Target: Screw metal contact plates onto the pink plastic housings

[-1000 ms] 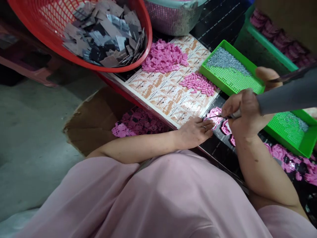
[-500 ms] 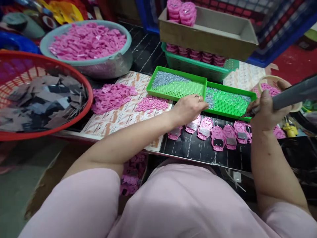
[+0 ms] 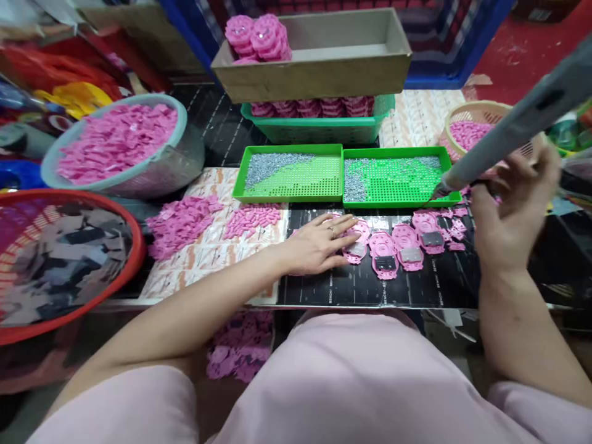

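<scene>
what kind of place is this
Probably a small piecework assembly workshop: pink plastic parts lined up on a black mat, green perforated trays of tiny silver studs, and a basin heaped with loose pink pieces.

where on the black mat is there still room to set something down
The black mat shows free at its right end, between the pink plastic pieces and the right hand, and along its front edge. Crowded: the two green trays behind it and the printed sheet under pink piles.
</scene>
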`<action>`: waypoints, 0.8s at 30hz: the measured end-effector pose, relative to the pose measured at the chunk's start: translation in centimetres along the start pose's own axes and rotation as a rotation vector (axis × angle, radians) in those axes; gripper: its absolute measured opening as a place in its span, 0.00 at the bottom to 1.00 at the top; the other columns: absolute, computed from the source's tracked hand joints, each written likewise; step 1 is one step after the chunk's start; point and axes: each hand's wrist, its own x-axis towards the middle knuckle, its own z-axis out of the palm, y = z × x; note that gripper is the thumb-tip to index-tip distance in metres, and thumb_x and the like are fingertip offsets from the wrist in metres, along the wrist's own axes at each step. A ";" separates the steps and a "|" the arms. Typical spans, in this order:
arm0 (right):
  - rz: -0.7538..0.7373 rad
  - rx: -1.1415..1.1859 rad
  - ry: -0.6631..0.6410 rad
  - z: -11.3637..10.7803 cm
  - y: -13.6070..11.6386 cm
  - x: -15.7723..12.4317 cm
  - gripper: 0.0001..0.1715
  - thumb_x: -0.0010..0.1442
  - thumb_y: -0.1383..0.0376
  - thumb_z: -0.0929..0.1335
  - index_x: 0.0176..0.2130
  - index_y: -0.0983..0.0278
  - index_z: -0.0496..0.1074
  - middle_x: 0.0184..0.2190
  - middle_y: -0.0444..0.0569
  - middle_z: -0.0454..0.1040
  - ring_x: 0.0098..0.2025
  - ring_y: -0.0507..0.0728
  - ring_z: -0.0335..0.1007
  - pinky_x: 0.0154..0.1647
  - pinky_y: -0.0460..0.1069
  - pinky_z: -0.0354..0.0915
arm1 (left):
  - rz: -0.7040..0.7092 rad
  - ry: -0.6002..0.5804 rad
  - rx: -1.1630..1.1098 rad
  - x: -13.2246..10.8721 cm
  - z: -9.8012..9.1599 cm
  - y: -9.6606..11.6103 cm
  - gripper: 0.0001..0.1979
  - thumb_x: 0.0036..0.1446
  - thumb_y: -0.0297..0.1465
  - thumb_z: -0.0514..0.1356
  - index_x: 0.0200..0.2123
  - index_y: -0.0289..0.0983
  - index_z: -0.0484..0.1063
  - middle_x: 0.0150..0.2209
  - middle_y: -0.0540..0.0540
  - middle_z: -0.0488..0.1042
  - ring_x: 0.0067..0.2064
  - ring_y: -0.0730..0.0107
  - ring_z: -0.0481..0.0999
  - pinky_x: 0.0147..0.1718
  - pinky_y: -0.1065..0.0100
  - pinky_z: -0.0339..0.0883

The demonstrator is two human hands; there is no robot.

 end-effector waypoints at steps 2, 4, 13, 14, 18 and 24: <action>-0.124 -0.157 0.088 -1.2 -0.1 -2.8 0.35 0.58 0.65 0.68 0.62 0.58 0.58 0.56 0.57 0.66 0.56 0.65 0.68 0.56 0.61 0.64 | -0.035 -0.079 -0.017 -1.6 0.5 0.1 0.34 0.63 0.49 0.52 0.65 0.37 0.54 0.68 0.34 0.50 0.69 0.51 0.50 0.64 0.48 0.47; -0.178 -0.382 -0.188 -1.7 0.2 -5.3 0.32 0.56 0.63 0.70 0.59 0.58 0.63 0.50 0.55 0.72 0.54 0.66 0.68 0.56 0.61 0.64 | -0.062 -0.109 -0.034 -2.5 1.2 0.4 0.38 0.62 0.52 0.52 0.67 0.36 0.50 0.68 0.32 0.48 0.70 0.49 0.48 0.64 0.45 0.45; -0.331 -0.703 -0.768 0.0 -0.3 -10.2 0.36 0.59 0.46 0.64 0.59 0.63 0.64 0.62 0.59 0.61 0.62 0.70 0.55 0.59 0.65 0.58 | -0.103 0.028 0.038 -5.3 2.1 3.3 0.29 0.65 0.45 0.51 0.63 0.33 0.59 0.64 0.34 0.60 0.65 0.51 0.60 0.63 0.49 0.52; -0.337 -0.717 -0.762 0.2 -0.9 -10.6 0.36 0.59 0.46 0.65 0.59 0.63 0.65 0.62 0.58 0.62 0.62 0.70 0.56 0.58 0.64 0.58 | -0.099 0.055 0.042 -5.9 2.0 3.5 0.28 0.65 0.45 0.51 0.61 0.32 0.61 0.62 0.34 0.63 0.64 0.51 0.62 0.62 0.49 0.54; -0.379 -0.731 -0.733 1.0 -3.3 -12.1 0.33 0.59 0.48 0.66 0.57 0.62 0.66 0.60 0.57 0.65 0.58 0.68 0.61 0.54 0.62 0.60 | -0.102 0.136 0.034 -8.5 1.8 4.0 0.24 0.65 0.42 0.53 0.57 0.32 0.66 0.57 0.34 0.69 0.59 0.52 0.68 0.58 0.51 0.61; -0.432 -0.614 -0.697 1.8 -4.6 -11.6 0.33 0.58 0.49 0.67 0.56 0.64 0.67 0.58 0.58 0.68 0.55 0.69 0.65 0.50 0.61 0.60 | -0.147 0.153 -0.008 -11.6 1.5 4.7 0.30 0.65 0.48 0.49 0.61 0.35 0.62 0.59 0.33 0.67 0.61 0.56 0.66 0.61 0.52 0.56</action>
